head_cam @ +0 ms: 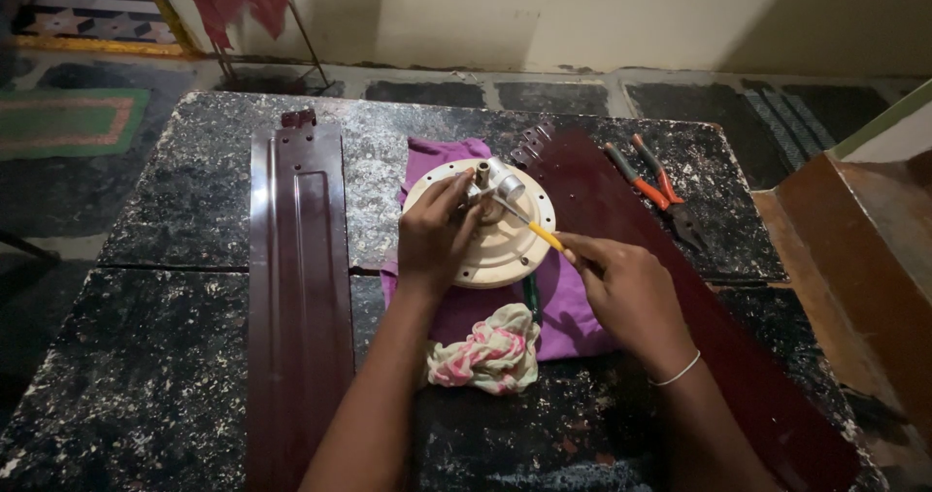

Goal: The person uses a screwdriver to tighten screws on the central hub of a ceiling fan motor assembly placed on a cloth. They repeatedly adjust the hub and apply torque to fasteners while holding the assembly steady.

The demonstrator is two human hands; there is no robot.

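Dim room, black speckled table [175,211]. In the middle, on a purple cloth [573,308], sits a cream fan motor [500,249], round and flat, with a short shaft [482,174] standing up from its centre and a small silvery part [507,181] against it.

Left hand [437,235] rests on the motor's left side, fingers curled up around the shaft and the silvery part, pinching or steadying them; exact grip hidden by the knuckles. Right hand [626,288] closed around the yellow handle of a screwdriver [529,222], its thin blade angled up-left to the shaft area. Tip touching or just beside the silvery part; cannot tell which.

Step in hand, as I read it: working a small fastener at the shaft while the other hand braces. Next move looks to need the tip seated squarely and the motor kept from turning on the cloth.

Around: one maroon blade [296,288] lying lengthwise at left, another [680,298] slanting at right under the right forearm. Orange-handled pliers [655,186] far right. Crumpled pink-and-white rag [490,351] near the motor, on the near side.
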